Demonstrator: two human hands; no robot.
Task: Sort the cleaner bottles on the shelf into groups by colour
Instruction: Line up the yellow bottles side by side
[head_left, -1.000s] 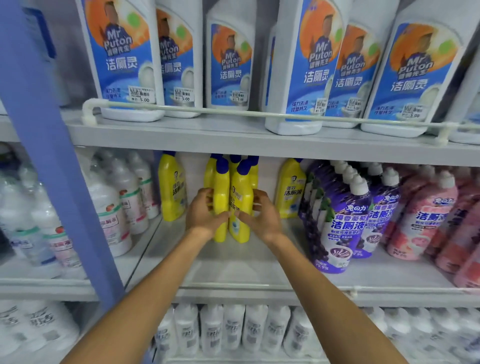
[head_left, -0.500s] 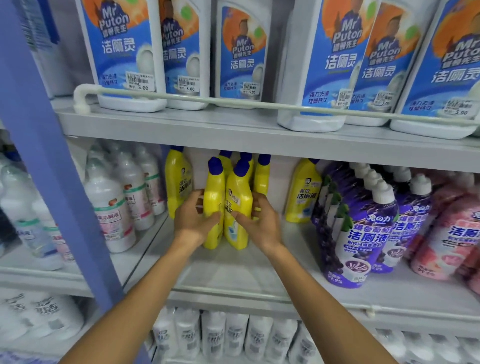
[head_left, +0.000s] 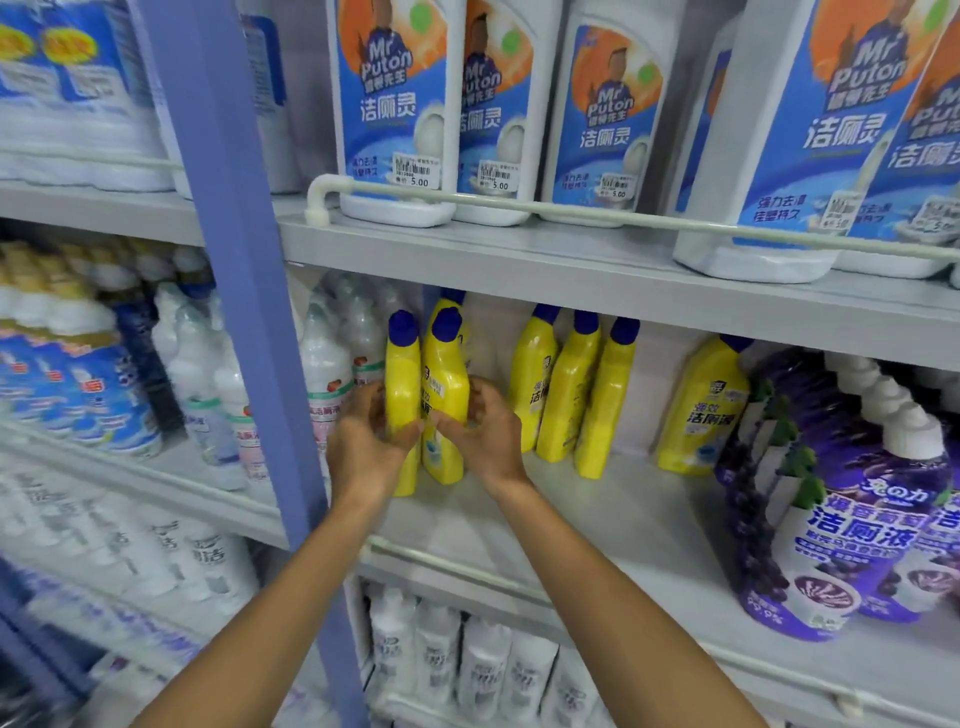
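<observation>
On the middle shelf (head_left: 597, 525) two yellow bottles with blue caps stand side by side near the left end. My left hand (head_left: 366, 441) grips the left yellow bottle (head_left: 402, 384). My right hand (head_left: 485, 434) grips the right yellow bottle (head_left: 445, 379). Behind them another yellow bottle (head_left: 451, 304) is mostly hidden. To the right stand three more yellow bottles (head_left: 569, 395) in a row, then a single yellow bottle (head_left: 701, 410). Purple bottles (head_left: 841, 519) fill the right end. White bottles (head_left: 324, 374) stand at the left end.
A blue upright post (head_left: 244, 291) runs down just left of my hands. Large white bottles with blue labels (head_left: 395, 114) line the upper shelf behind a rail (head_left: 571, 210). More white bottles (head_left: 467, 665) fill the lower shelf and the left bay.
Both hands have carried the two yellow bottles leftward along the shelf, away from the other yellow bottles and up to the white bottles. The view has swung left.
</observation>
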